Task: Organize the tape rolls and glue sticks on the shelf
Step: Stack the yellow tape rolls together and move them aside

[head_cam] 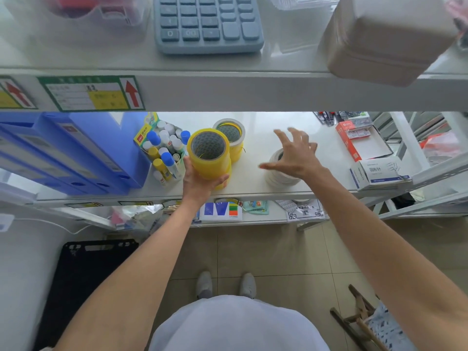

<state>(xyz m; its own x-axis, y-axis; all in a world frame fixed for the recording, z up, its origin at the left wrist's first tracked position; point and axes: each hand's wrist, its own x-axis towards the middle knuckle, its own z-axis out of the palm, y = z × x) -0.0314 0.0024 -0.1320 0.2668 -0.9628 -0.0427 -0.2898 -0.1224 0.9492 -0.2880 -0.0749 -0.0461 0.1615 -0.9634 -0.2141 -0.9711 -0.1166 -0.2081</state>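
A stack of yellow tape rolls stands near the front of the middle shelf, and my left hand grips its lower part from the front. Behind it stands a second stack, a cream roll over yellow rolls. Left of both, a small open box holds several upright glue sticks with blue, yellow and white caps. A stack of white tape rolls sits to the right. My right hand hovers just above that white stack, fingers spread, holding nothing.
Blue file boxes fill the shelf's left side. A red-and-white box and a white paper-clip box lie at the right. On the upper shelf sit a blue calculator and a beige box. A black crate stands on the floor.
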